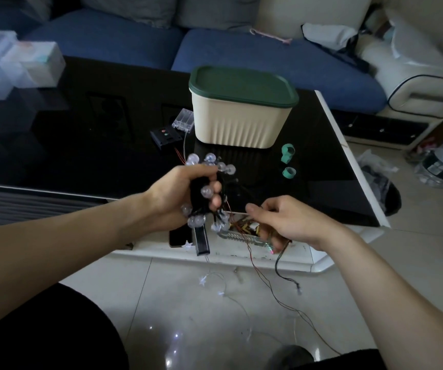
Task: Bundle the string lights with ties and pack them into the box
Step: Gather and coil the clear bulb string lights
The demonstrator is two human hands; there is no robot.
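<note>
- The string lights [209,192] are a gathered bunch of small clear round bulbs on thin dark wire, held in the air just over the near edge of the worktop [81,145].
- They look light and floppy; the wire will likely spring loose and snag, and the bulbs seem brittle enough to crack under a hard squeeze.
- The best hold is probably round the middle of the bunch, on the wire loops rather than on the bulbs, which leaves a waist free for a tie.
- The left hand [185,196] has its fingers curled round that middle, with bulbs sticking out above and below the fist.
- The right hand [281,222] sits just right of the bunch, thumb and fingers pinching thin wires that run from it; what else lies under the palm I cannot tell.
- Loose red and dark wire tails [268,284] hang from there down to the floor [188,303].
- Two green ties [288,162], rolled up, lie on the worktop beyond the right hand, apart from both hands.
- The box [241,116], cream with a green lid in place, stands farther back, beyond the bunch.
</note>
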